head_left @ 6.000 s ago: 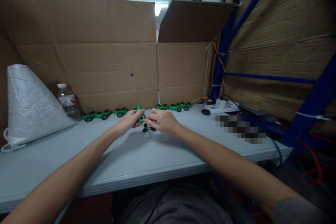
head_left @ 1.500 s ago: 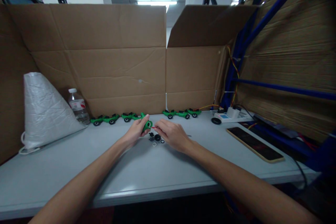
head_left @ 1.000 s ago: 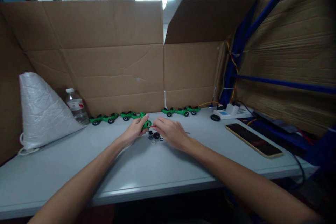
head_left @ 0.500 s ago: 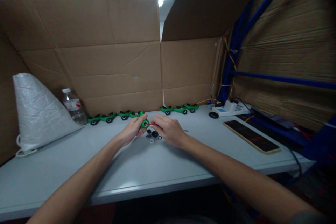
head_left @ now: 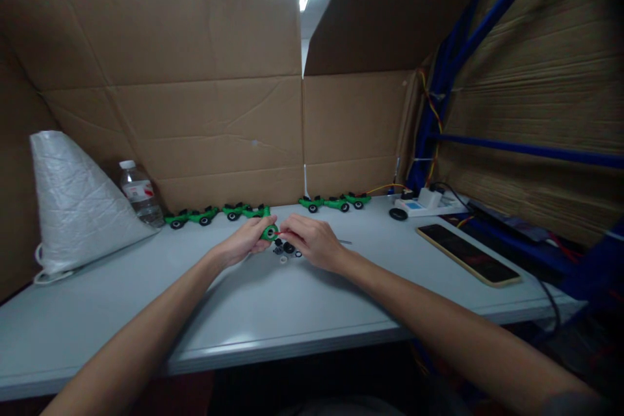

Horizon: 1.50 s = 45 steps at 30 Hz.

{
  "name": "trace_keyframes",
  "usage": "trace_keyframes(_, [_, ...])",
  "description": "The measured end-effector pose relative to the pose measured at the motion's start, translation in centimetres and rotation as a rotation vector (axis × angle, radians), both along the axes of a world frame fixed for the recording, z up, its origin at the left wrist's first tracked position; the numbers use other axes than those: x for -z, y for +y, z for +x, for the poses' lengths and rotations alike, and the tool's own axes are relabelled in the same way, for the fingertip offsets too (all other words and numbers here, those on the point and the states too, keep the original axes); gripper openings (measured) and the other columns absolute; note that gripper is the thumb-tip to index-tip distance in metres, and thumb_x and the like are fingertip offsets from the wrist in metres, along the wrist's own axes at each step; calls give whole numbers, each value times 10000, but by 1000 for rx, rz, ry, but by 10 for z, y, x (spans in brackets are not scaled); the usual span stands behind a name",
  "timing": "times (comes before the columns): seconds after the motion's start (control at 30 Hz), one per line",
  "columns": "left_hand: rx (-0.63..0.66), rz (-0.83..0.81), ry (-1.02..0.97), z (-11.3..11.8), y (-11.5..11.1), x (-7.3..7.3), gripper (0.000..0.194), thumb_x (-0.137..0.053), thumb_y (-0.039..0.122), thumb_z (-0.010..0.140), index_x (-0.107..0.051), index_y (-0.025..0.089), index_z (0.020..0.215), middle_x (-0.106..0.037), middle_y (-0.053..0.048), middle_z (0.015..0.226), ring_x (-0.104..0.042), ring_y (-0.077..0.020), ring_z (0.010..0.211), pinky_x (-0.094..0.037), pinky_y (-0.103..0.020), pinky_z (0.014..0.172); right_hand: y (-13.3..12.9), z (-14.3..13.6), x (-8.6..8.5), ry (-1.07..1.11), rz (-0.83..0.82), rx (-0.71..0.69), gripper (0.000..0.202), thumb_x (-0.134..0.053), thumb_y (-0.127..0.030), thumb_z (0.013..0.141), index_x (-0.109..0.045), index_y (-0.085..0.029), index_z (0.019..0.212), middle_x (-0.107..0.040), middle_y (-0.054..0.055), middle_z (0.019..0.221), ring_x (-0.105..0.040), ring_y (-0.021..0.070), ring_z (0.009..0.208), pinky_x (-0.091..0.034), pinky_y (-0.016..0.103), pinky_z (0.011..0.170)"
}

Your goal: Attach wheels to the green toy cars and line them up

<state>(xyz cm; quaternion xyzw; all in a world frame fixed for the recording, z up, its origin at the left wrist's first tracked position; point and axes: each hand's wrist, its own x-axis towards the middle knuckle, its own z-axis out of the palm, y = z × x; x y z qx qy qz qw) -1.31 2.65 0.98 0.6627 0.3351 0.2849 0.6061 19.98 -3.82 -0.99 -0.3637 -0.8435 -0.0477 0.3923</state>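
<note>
From where I stand, the fingers hide much of what is being handled: only the round end of a green piece (head_left: 269,233) shows past the thumb of the left hand (head_left: 246,239), and the rest of it is lost in that grip. The left hand is closed around the piece, holding it just above the table (head_left: 253,318), near the middle, with its round end turned towards the right hand (head_left: 312,242). The right hand is pinched narrow, its fingertips on a thin red piece (head_left: 280,232) that points at the round end; whether the red tip goes in or only touches, I can't tell. The right hand's curled fingers cover whatever else it may hold. Below the hands lies a cluster of small black parts (head_left: 289,247), partly blocked by the right fingers and too small to sort out, with a little white ring (head_left: 283,260) and a dark ring (head_left: 299,254) just beside it. A thin grey rod (head_left: 345,242) shows past the back of the right hand, its near end out of sight. Green toy cars (head_left: 336,203) line the foot of the cardboard (head_left: 209,117), and both forearms run out of view at the bottom.
</note>
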Motion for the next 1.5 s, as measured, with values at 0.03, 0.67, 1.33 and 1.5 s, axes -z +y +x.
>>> trace_keyframes(0.03, [8, -5, 0, -1, 1, 1, 475, -678, 618, 887, -479, 197, 795, -320, 91, 618, -217, -50, 466, -110, -219, 439, 1, 0, 1, 3, -3, -7, 230, -460, -388, 1108, -629, -235, 1077, -692, 54, 1061, -635, 180, 916, -424, 263, 788])
trace_keyframes(0.67, [69, -102, 41, -2, 7, 5, 492, -649, 640, 884, -486, 202, 732, -271, 108, 536, -170, -49, 416, -66, -228, 429, 9, 2, 9, 43, -68, -61, 219, -477, -390, 1096, -632, -240, 1059, -698, 46, 1030, -632, 186, 911, -444, 269, 810])
trace_keyframes(1.33, [-164, 35, -72, 14, 6, 12, 501, -706, 635, 846, -445, 214, 764, -323, 108, 548, -268, -51, 414, -131, -202, 416, 3, -1, 2, -107, 56, 188, 216, -472, -355, 1107, -632, -224, 1043, -681, 70, 1020, -617, 205, 974, -411, 280, 758])
trace_keyframes(1.5, [-115, -35, -57, 12, 0, 5, 494, -726, 620, 842, -474, 199, 791, -333, 101, 583, -242, -41, 436, -99, -203, 425, 2, -2, 2, -85, 68, 145, 217, -473, -368, 1108, -635, -229, 1069, -694, 68, 1027, -629, 203, 1004, -426, 279, 793])
